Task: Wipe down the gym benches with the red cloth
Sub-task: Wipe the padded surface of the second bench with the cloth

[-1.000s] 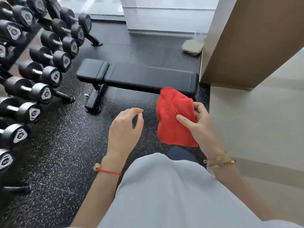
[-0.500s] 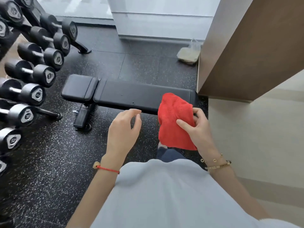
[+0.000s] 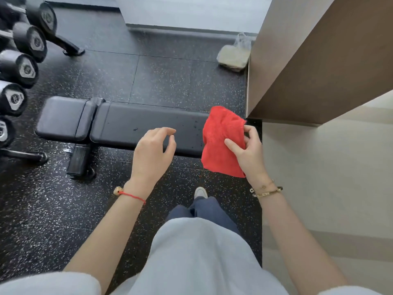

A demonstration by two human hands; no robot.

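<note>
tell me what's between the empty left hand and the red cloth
In the head view, only the bare black pad of the gym bench shows between the left hand and the red cloth gripped by the right hand.

black rubber floor (image 3: 170,81) flecked with pale specks, laid in large tiles with thin visible seams. at left, a rack of black dumbbells (image 3: 21,69) with pale hexagonal end plates; its dark foot (image 3: 70,50) rests on the floor. along the far edge, a low pale grey wall base (image 3: 191,18) under diffuse daylight. at right, a brown column (image 3: 319,60) standing on the floor, and beside it, nearer the viewer, a cream wall surface (image 3: 329,188) with faint horizontal bands. at the foot of the column's far corner, a clear plastic bag (image 3: 234,56) holding something beige lies on the floor, touching or just beside the column. lighting soft and even, with no hard shadows.
</note>
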